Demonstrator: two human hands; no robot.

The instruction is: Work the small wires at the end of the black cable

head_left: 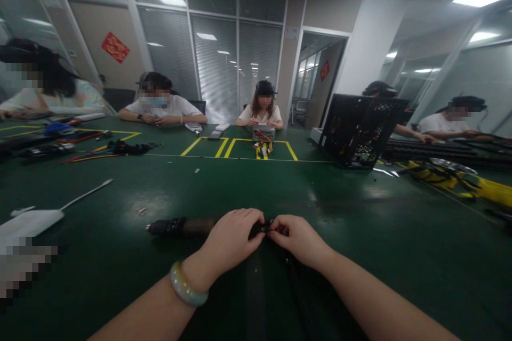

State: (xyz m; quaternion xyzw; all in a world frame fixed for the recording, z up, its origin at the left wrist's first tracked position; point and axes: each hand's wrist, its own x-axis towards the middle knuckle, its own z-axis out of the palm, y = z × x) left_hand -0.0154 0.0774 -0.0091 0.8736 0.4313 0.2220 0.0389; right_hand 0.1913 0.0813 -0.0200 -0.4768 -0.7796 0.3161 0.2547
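Observation:
My left hand [236,232], with a pale green bangle at the wrist, is closed round the right part of a dark, cylindrical electric screwdriver [196,227]. The tool lies sideways along the table, its narrow metal tip pointing left. My right hand [298,237] meets the left one at the tool's right end. Its thumb and forefinger pinch a small dark piece there, mostly hidden by the fingers. A long black strip [296,287] runs from below the right hand toward me.
The green table [224,186] carries a white device with a cable [36,221] at left and bundled wires [120,149] beyond. A black computer case [356,130] stands at back right, near yellow parts [488,192]. Several people sit round the far side; one handles a grey wired box [263,133].

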